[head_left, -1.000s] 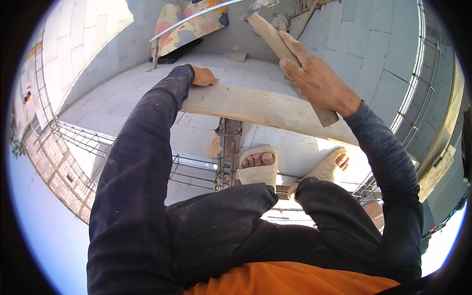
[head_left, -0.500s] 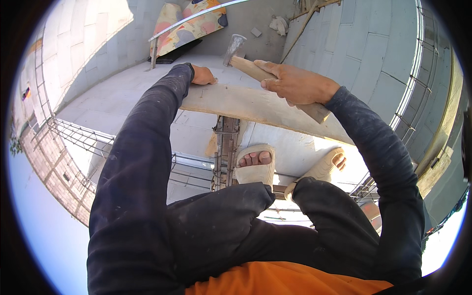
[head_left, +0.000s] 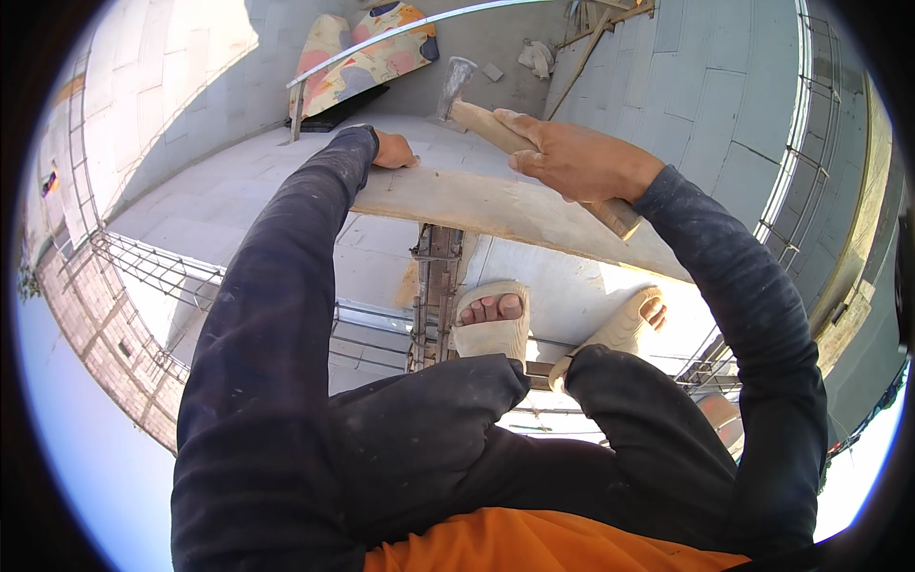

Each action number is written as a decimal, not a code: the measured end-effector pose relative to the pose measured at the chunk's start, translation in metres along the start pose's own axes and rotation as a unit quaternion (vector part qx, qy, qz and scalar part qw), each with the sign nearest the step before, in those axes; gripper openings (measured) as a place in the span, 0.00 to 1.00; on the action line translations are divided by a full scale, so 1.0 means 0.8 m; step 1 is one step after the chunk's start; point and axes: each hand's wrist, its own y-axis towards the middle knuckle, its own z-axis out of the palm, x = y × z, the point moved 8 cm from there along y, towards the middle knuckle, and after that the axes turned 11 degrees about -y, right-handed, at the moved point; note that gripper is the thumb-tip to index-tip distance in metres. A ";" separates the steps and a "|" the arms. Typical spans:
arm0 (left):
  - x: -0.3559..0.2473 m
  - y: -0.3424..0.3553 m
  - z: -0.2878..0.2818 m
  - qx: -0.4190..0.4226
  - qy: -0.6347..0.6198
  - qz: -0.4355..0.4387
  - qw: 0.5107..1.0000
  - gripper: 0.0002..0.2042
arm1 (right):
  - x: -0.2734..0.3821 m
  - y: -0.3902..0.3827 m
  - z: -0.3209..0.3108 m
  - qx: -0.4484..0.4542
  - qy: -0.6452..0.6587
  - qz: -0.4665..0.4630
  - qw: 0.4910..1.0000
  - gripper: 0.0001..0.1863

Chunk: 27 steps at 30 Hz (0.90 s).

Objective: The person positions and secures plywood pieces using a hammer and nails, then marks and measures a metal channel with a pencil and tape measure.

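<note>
While our left hand (head_left: 393, 151) presses flat on the wooden plank's (head_left: 496, 205) far-left end, our right hand (head_left: 572, 157), fist closed round the hammer (head_left: 496, 124) handle, holds it just above the plank, head pointing left twd. the left hand, plank's long axis running left–right.

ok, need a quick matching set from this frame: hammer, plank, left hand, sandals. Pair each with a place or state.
Things:
1. hammer
2. plank
3. left hand
4. sandals

Places or states:
A. resting on the plank's far end
B. gripped by the right hand, head raised
C. on the feet, below the plank
D. lying crosswise under both hands

Pairs: 1-B, 2-D, 3-A, 4-C
</note>
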 end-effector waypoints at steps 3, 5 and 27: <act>-0.032 0.001 -0.021 -0.015 0.034 0.023 0.999 0.34 | -0.046 -0.044 -0.031 -0.150 -0.020 0.045 0.988 0.41; -0.042 -0.001 -0.020 -0.011 0.051 0.022 0.998 0.33 | -0.061 -0.075 -0.040 -0.158 -0.002 0.084 0.984 0.41; -0.053 -0.225 0.021 -0.271 0.033 0.218 0.937 0.14 | -0.041 -0.230 0.008 -0.015 0.014 0.265 0.964 0.38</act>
